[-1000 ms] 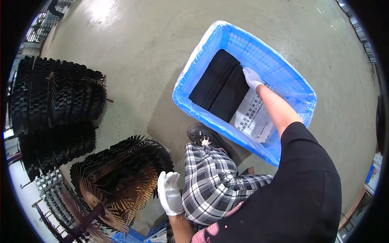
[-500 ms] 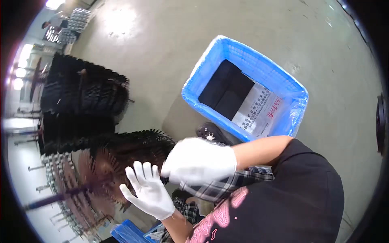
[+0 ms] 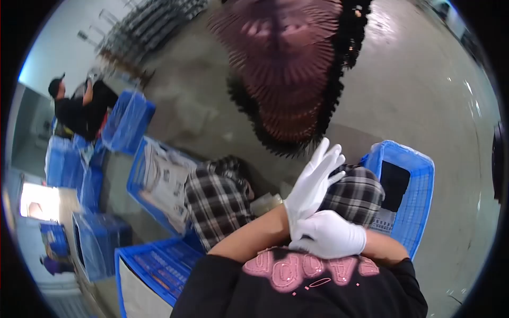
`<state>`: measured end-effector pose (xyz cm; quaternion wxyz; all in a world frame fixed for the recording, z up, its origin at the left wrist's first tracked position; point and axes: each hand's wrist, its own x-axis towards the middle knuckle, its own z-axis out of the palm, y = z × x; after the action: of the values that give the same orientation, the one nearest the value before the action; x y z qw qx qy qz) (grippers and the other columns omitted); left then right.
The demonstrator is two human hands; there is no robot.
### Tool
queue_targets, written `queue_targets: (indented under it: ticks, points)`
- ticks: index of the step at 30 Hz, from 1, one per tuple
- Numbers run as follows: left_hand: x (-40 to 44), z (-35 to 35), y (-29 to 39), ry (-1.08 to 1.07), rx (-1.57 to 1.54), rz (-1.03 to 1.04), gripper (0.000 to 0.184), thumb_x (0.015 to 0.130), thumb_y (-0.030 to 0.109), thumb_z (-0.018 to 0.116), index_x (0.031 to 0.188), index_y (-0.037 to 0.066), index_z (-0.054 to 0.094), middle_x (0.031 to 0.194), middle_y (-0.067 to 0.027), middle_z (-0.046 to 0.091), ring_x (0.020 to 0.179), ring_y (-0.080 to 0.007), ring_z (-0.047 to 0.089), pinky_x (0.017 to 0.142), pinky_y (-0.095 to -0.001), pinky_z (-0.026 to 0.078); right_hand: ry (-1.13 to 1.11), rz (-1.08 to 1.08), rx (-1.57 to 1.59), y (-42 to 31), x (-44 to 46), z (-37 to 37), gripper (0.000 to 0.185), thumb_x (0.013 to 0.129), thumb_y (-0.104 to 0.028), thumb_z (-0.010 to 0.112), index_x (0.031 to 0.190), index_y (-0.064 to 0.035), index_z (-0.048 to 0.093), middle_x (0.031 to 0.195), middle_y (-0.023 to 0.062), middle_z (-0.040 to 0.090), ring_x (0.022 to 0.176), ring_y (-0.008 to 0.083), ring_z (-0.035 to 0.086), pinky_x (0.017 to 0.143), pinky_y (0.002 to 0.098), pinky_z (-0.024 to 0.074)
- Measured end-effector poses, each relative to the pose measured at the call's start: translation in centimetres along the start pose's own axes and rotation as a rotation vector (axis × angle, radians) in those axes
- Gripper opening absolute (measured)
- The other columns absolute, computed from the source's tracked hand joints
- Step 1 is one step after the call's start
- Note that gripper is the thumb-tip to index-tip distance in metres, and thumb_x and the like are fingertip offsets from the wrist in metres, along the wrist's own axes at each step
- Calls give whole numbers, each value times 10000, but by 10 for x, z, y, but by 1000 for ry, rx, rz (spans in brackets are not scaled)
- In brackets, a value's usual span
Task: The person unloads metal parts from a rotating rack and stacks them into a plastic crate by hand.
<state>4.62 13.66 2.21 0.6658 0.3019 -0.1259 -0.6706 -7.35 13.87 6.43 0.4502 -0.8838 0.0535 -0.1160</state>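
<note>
Light, soft, stretchy by our judgement: white glove point(image 3: 303, 199) on our left hand point(image 3: 313, 179), beside plaid trousers point(image 3: 354, 197); best grasped at its cuff point(image 3: 291, 216); left fingers outstretched, empty; right hand point(image 3: 336, 234) curled closed on the cuff; smooth grey floor point(image 3: 183, 114); blue crate point(image 3: 422, 204) at right; person point(image 3: 73, 112) working beyond, left.
</note>
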Motion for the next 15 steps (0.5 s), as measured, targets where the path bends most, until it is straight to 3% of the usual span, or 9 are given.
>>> queue_targets:
  ticks: [2, 3, 5, 8, 10, 13, 14, 15]
  points:
    - [8, -28, -6, 120, -58, 4, 693, 982, 308, 636, 1508, 1, 305, 1457, -197, 454, 1236, -283, 541, 1051, -380, 431, -201, 205, 183, 8, 7, -14, 81, 876, -110, 661, 947, -73, 670, 844, 77, 686, 695, 273, 626, 690, 335, 518]
    - [20, -42, -20, 219, -75, -8, 661, 983, 310, 632, 1490, 3, 339, 1453, -200, 461, 1244, -286, 536, 1051, -373, 430, -217, 196, 184, 20, 0, -22, 81, 876, -110, 661, 947, -73, 670, 844, 77, 686, 695, 273, 626, 690, 335, 518]
    - [36, -82, -30, 415, -123, -48, 602, 985, 314, 623, 1455, 7, 406, 1445, -206, 475, 1258, -290, 528, 1051, -357, 430, -91, 152, 174, 40, 4, -25, 124, 890, -111, 646, 1003, -80, 684, 894, 87, 689, 743, 260, 637, 723, 329, 522]
    - [51, -114, -2, 613, -30, 182, 591, 948, 258, 650, 1424, -27, 444, 1421, -220, 502, 1227, -307, 560, 1055, -372, 441, -97, 217, 15, 38, 28, -56, 184, 875, -92, 641, 1051, -84, 696, 973, 89, 697, 819, 280, 646, 776, 342, 523]
    - [59, -116, 18, 724, 360, 595, 588, 926, 198, 637, 1415, -60, 437, 1414, -238, 506, 1242, -326, 550, 1066, -379, 441, 164, 105, -287, 43, 52, -62, 262, 843, -64, 635, 1100, -66, 684, 1071, 96, 695, 907, 310, 649, 838, 372, 520]
    - [81, -107, 53, 994, 1033, 826, 620, 834, 110, 654, 1384, -85, 447, 1350, -274, 530, 1229, -366, 547, 1060, -403, 438, 283, 1, -608, 47, 98, -57, 419, 827, -34, 602, 1244, 1, 619, 1269, 164, 636, 1129, 370, 602, 969, 419, 479]
    - [95, -114, 56, 1124, 1173, 998, 615, 787, 60, 640, 1358, -87, 463, 1308, -271, 547, 1181, -389, 561, 1044, -418, 448, 303, -55, -642, 51, 111, -53, 454, 830, -29, 594, 1283, 6, 597, 1320, 174, 609, 1182, 376, 577, 1002, 422, 459]
    - [98, -112, 67, 1110, 1098, 992, 615, 764, 27, 617, 1350, -80, 464, 1287, -269, 552, 1151, -416, 562, 1027, -423, 458, 324, -112, -667, 61, 123, -48, 490, 834, -24, 585, 1323, 10, 575, 1371, 183, 583, 1235, 382, 553, 1036, 425, 439]
